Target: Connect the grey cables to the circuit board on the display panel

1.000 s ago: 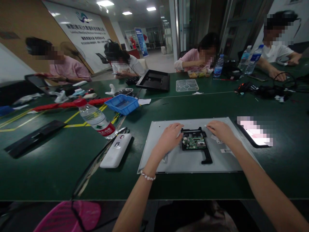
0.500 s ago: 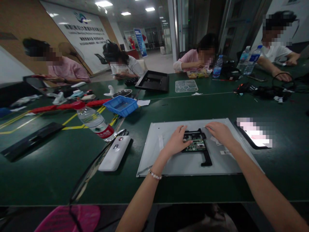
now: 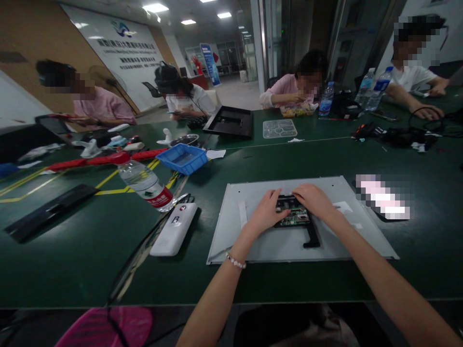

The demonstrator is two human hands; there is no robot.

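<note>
The left hand (image 3: pixel 266 210) spreads thumb and fingers over the left edge of 1 black frame (image 3: pixel 314 234) with a hooked near leg and a green circuit board (image 3: pixel 297 217), mid-panel on grey metal (image 3: pixel 231 229). The right hand (image 3: pixel 315 200), shifted left since 0.5 s ago, hides the frame's far-right corner; whether either grips, I cannot tell.

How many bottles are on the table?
4: a red-capped bottle by the white device; a blue-labelled bottle at the far side; farther right, a pale-capped bottle and a blue-capped bottle, close together. More may be hidden.
</note>
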